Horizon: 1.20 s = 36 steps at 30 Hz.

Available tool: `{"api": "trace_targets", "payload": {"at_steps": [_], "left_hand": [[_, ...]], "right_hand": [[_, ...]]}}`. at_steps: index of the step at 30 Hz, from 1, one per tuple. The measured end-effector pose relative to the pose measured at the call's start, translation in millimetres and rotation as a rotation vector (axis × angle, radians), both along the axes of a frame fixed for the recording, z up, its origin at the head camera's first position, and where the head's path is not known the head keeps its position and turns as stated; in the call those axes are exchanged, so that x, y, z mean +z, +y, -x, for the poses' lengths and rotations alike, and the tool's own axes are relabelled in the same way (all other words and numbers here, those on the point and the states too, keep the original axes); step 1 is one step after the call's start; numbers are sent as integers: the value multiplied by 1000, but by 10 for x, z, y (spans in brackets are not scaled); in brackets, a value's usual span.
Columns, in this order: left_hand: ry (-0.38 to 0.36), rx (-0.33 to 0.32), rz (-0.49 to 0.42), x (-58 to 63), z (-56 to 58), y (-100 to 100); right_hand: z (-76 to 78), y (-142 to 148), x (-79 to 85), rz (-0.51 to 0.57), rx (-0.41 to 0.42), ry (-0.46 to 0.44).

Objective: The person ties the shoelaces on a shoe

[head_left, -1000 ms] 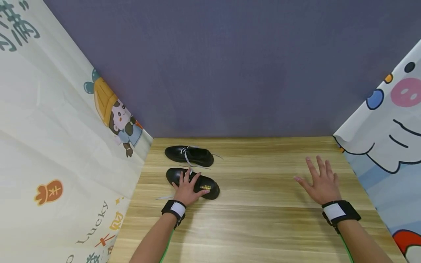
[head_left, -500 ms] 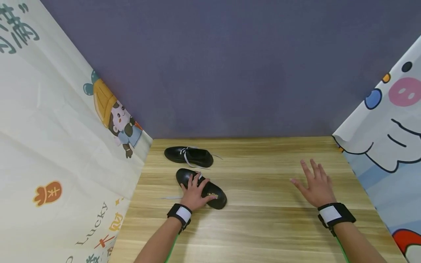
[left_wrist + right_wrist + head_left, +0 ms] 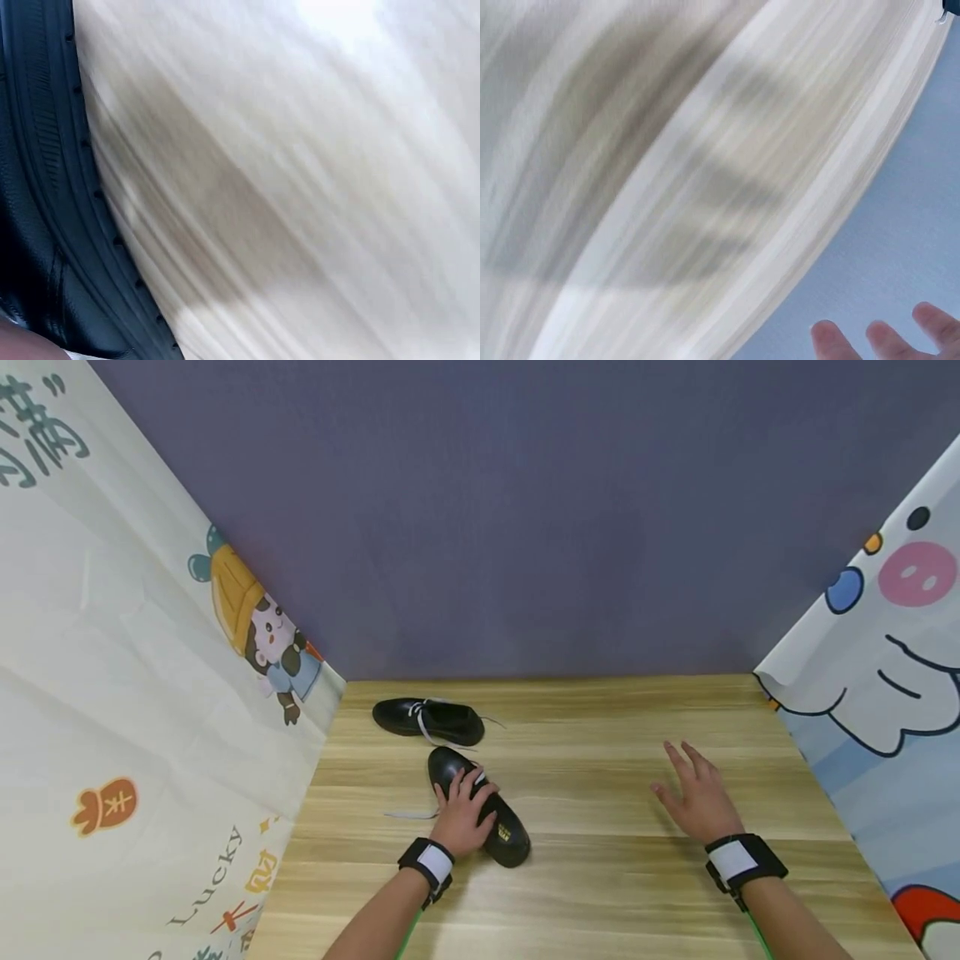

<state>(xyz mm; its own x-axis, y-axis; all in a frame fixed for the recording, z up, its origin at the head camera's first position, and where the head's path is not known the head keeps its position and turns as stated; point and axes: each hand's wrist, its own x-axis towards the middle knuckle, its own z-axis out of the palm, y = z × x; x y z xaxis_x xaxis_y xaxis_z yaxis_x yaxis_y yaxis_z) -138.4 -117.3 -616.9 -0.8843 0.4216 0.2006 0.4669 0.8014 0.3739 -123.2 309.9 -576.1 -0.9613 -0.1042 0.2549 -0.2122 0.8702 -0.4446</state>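
Wood-grained surface (image 3: 592,810) meets purple-grey backdrop (image 3: 487,527) as the left hand (image 3: 465,818) grips a black shoe (image 3: 507,818), right hand (image 3: 698,802) loosely outstretched.

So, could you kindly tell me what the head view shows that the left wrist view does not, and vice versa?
Only the head view shows the farther shoe, the printed cloth and the right grip. Only the left wrist view makes out ribs and notches along the sole edge. Both show the nearer black shoe, the wooden surface and at least part of the left grip.
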Motion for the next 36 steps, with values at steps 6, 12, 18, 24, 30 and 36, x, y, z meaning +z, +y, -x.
{"api": "trace_targets", "payload": {"at_steps": [6, 12, 18, 24, 30, 36], "left_hand": [[20, -50, -20, -21, -43, 103], [21, -69, -52, -32, -76, 235], [15, -109, -83, 9, -92, 386], [17, -174, -90, -51, -140, 558], [20, -249, -82, -63, -208, 727], [58, -284, -60, -67, -275, 885]], "right_hand": [[-65, -134, -84, 12, 13, -42], [-95, -280, -156, 26, 46, -57], [-134, -454, -152, 65, 69, -80], [-199, -635, -208, 89, 104, -49], [-226, -791, -278, 95, 142, -13], [-215, -989, -304, 99, 210, 20]]}}
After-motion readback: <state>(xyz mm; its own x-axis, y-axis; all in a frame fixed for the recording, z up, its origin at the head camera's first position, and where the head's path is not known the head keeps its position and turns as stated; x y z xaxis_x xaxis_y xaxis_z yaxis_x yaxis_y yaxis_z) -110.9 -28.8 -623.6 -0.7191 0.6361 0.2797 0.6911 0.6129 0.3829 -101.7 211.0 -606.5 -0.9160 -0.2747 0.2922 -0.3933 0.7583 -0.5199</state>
